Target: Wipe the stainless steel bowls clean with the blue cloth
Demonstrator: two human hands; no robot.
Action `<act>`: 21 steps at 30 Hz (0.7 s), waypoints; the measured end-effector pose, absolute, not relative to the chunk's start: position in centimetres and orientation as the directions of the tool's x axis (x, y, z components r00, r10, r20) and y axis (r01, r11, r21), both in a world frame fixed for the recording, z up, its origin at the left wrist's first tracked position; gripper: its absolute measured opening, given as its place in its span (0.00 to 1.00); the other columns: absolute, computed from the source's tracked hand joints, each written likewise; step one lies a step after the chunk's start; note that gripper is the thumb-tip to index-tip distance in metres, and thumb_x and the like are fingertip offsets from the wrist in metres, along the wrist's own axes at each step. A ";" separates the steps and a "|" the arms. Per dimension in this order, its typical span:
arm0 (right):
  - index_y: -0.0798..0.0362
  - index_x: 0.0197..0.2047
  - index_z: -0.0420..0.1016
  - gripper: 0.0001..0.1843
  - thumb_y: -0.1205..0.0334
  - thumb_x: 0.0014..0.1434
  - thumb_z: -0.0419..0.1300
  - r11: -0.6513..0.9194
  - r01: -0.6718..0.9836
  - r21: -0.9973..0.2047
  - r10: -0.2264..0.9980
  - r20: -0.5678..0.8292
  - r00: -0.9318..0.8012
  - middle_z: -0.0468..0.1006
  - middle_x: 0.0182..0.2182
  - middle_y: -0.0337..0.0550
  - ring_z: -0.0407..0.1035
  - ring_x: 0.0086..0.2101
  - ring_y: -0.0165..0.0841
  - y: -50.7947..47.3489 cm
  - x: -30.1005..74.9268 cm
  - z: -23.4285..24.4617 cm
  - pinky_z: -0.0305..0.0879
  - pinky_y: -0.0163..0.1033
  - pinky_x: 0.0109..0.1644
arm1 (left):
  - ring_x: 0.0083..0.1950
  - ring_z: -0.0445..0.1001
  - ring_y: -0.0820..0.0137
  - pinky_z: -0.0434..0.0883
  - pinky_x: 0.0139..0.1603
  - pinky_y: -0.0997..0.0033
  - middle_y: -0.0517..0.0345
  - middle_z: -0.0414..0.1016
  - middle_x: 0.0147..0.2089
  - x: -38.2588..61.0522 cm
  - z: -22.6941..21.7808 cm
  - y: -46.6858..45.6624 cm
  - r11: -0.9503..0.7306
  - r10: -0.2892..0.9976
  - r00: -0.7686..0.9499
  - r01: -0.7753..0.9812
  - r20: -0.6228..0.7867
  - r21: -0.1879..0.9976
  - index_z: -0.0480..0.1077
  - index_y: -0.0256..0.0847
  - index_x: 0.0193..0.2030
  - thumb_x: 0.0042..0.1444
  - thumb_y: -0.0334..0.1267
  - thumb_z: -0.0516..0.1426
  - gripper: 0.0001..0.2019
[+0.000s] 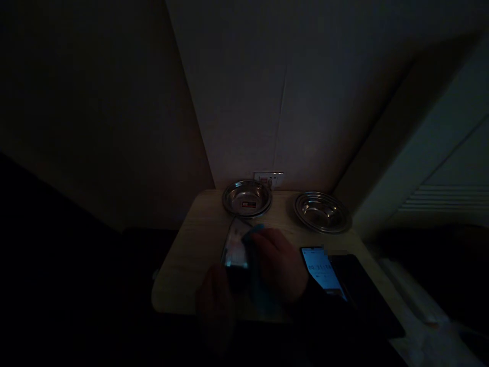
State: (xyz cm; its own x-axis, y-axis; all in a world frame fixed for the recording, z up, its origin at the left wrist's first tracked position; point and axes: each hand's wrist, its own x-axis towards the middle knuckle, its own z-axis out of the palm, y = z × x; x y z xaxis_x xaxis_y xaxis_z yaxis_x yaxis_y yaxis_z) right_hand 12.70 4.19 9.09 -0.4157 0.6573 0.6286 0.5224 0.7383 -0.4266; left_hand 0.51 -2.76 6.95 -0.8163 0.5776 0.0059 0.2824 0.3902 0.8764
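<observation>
In the dim light, my right hand (pixel 280 265) is closed on a blue cloth (pixel 263 293), which hangs down below the fingers. The cloth's upper end presses against a shiny, reflective dish-like piece (pixel 235 247), held tilted over the table's front part. My left hand (pixel 216 298) has its fingers closed at the lower left edge of this shiny piece. Its lower part is dark, and its exact kind is hard to make out. Just behind it stands a round stainless steel bowl (pixel 246 199) with a small dark label inside.
A stack of steel bowls (pixel 323 213) stands at the table's (pixel 183 265) back right. A lit phone (pixel 323 270) showing a timer lies at right, beside a dark flat object (pixel 367 290). A wall socket (pixel 269 178) sits behind the bowls. Walls close off the back.
</observation>
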 end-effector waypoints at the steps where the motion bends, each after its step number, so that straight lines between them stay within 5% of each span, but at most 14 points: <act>1: 0.55 0.43 0.73 0.14 0.70 0.59 0.48 0.687 0.500 -0.527 0.721 0.578 -0.382 0.76 0.37 0.50 0.70 0.37 0.37 5.0 13.0 9.2 0.68 0.41 0.39 | 0.37 0.73 0.59 0.69 0.38 0.61 0.43 0.76 0.35 0.5 6.8 -2.8 0.403 0.581 -0.814 0.276 -0.011 0.872 0.70 0.39 0.30 0.49 0.58 0.45 0.24; 4: 0.53 0.40 0.72 0.11 0.65 0.59 0.49 0.435 0.339 -0.834 0.899 0.376 -0.225 0.77 0.33 0.44 0.71 0.34 0.34 6.3 14.1 9.3 0.67 0.38 0.38 | 0.37 0.74 0.60 0.70 0.38 0.62 0.43 0.77 0.34 0.0 6.0 -3.3 0.399 0.566 -0.824 0.294 0.019 0.869 0.71 0.39 0.31 0.51 0.57 0.45 0.24; 7: 0.52 0.38 0.71 0.10 0.58 0.57 0.53 0.206 0.097 -0.974 0.971 0.191 -0.144 0.75 0.29 0.39 0.69 0.31 0.32 6.1 15.2 8.9 0.65 0.35 0.33 | 0.36 0.74 0.62 0.70 0.36 0.64 0.45 0.77 0.34 -0.6 4.7 -4.0 0.373 0.565 -0.822 0.337 0.077 0.864 0.71 0.39 0.33 0.53 0.56 0.45 0.23; 12: 0.51 0.35 0.69 0.08 0.57 0.54 0.54 -0.022 -0.132 -0.991 0.994 -0.008 -0.108 0.71 0.24 0.34 0.64 0.26 0.29 5.4 16.6 8.0 0.60 0.33 0.29 | 0.39 0.74 0.63 0.71 0.35 0.67 0.49 0.76 0.33 -1.4 3.6 -4.6 0.310 0.614 -0.774 0.417 0.154 0.855 0.71 0.42 0.33 0.53 0.56 0.49 0.20; 21: 0.50 0.34 0.67 0.09 0.55 0.53 0.53 -0.056 -0.067 -0.996 0.998 -0.055 -0.019 0.68 0.21 0.34 0.62 0.24 0.31 4.2 17.0 7.7 0.61 0.34 0.27 | 0.41 0.74 0.62 0.72 0.36 0.67 0.49 0.77 0.37 -1.7 2.7 -5.5 0.259 0.657 -0.740 0.401 0.144 0.879 0.72 0.42 0.37 0.54 0.55 0.49 0.20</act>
